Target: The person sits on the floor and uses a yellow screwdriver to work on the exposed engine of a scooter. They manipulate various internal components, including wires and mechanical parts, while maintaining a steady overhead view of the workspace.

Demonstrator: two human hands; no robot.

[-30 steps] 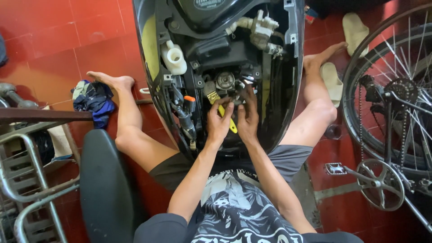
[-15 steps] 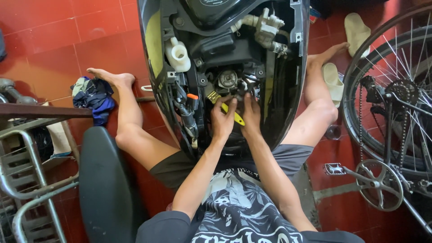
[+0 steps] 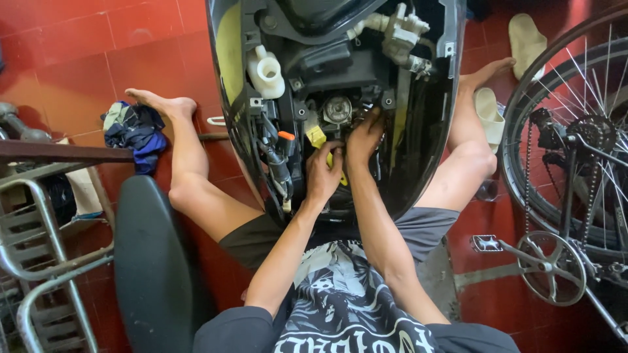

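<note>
Hands sit deeper inside the black plastic scooter shell point(image 3: 418, 150) than a second ago: left hand point(image 3: 325, 175) grasping a yellow-handled tool point(image 3: 318, 138), right hand point(image 3: 364, 137), at its two o'clock, fingering the round metal engine part point(image 3: 337, 108); its grip I cannot tell.

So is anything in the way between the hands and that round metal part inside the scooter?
Nothing visible blocks it. The right hand rests just beside the round metal part, and the left hand sits a bit lower, by a yellow piece. Black wires run off to the left side.
</note>
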